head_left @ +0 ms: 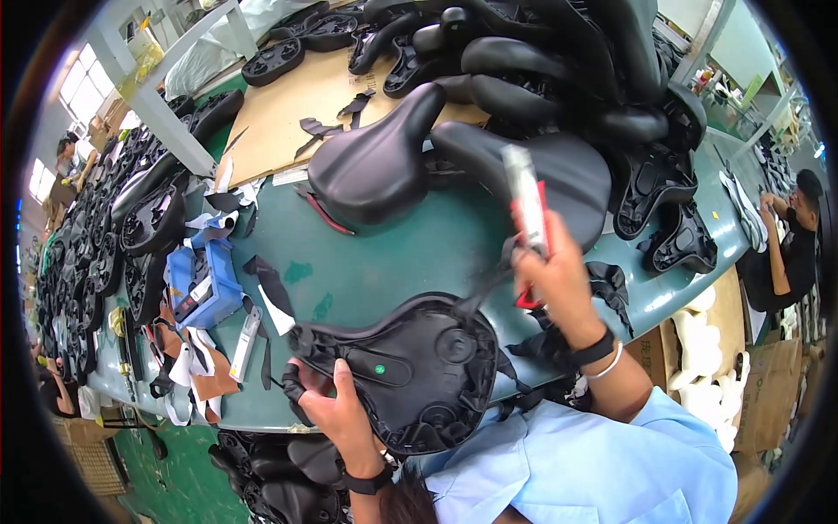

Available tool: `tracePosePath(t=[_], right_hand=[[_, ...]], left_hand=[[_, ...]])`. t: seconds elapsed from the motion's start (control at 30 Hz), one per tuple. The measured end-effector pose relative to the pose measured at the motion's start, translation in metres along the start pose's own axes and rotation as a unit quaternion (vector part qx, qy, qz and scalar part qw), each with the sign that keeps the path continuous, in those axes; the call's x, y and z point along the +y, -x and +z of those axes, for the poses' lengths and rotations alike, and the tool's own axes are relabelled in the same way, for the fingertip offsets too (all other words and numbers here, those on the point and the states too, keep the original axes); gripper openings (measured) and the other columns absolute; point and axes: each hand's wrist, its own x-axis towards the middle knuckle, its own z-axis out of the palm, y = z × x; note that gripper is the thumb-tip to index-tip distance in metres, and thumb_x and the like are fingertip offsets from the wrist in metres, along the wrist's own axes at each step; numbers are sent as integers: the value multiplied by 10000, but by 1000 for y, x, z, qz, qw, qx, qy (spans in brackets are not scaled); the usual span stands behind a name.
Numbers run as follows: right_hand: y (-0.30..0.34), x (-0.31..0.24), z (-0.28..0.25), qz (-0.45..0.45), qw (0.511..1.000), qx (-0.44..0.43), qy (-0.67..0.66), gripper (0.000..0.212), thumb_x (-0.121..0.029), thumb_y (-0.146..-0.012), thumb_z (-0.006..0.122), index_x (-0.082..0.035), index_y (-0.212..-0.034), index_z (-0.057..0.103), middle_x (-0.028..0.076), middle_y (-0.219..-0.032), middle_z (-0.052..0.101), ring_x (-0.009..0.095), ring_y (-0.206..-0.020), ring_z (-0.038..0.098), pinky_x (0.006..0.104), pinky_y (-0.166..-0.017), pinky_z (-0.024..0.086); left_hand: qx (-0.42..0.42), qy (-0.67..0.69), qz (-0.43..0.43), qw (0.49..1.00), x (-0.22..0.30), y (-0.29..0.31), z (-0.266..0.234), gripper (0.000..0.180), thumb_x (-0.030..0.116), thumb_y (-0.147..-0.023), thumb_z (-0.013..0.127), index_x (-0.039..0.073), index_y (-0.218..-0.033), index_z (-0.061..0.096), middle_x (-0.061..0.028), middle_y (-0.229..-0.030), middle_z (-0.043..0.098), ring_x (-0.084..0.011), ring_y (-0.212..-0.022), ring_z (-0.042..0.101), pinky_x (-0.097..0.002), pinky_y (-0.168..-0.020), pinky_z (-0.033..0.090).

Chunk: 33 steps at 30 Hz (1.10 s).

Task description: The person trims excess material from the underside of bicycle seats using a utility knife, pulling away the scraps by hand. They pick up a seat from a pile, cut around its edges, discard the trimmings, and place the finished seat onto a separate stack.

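My left hand [336, 406] is closed around the nose of an upturned black bicycle saddle [419, 375], thumb on its underside. The saddle's ribbed base faces up, with a small green sticker near its middle. My right hand [552, 275] is raised beyond the saddle's wide end, closed on a red and white utility knife [529, 205] that is smeared by motion. A dark blurred strip [476, 297] runs between the saddle's rim and my right hand. Upright behind them lie two smooth black saddles [375, 166] [559, 175].
A blue bin [205, 284] of tools stands left, beside a white cutter [246, 345] and black scraps [266, 279]. A red-handled tool [327, 214] lies behind. Saddles pile up at the back [541, 61] and left. Cardboard [288, 109] covers the far table. Another person [786, 236] works at right.
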Motion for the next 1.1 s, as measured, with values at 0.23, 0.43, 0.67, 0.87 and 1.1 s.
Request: tracePosePath(t=[0.23,0.43,0.67,0.87,1.1], right_hand=[[30,-48,27,-153,974,-162,49,505,-105,-809,666,-8,-1258,458,116,-1004,606,195,-911,628,327,-791,500],[34,-24,-31,-168,935,-171,263,562,-157,-820,671,-27,-1323,457,172,-1113,626,290,-849,675,321,-736,540],[33,-34,-29,-155,752,-353,535,500,-165,-860,621,-150,-1339,477,110,-976,674,252,-655,645,308,-578,515],[52,-1,-42,-130,949,-156,241,509,-154,-896,597,-127,-1373,421,101,-978,659,148,-556,574,259,-534,473],[59,2,-23,32,995,-83,47,493,-112,-925,564,-82,-1386,390,73,-970,652,95,-583,546,241,-566,471]], left_hand=[[-384,-383,397,741,51,-13,52,404,227,-719,732,15,-1043,616,-141,-911,609,-320,-947,549,-411,-872,366],[-457,-254,290,801,45,-36,66,163,166,-748,705,12,-719,660,-86,-679,613,-264,-733,509,-373,-710,388],[-451,-6,31,892,48,-40,59,218,209,-770,731,27,-769,610,-77,-712,568,-178,-680,503,-328,-691,396],[-250,-188,242,918,59,-39,70,370,245,-736,783,32,-935,555,-81,-850,593,-195,-729,543,-322,-678,430],[-403,-443,351,719,49,8,93,293,305,-696,754,19,-693,688,-108,-851,646,-250,-869,546,-381,-791,334]])
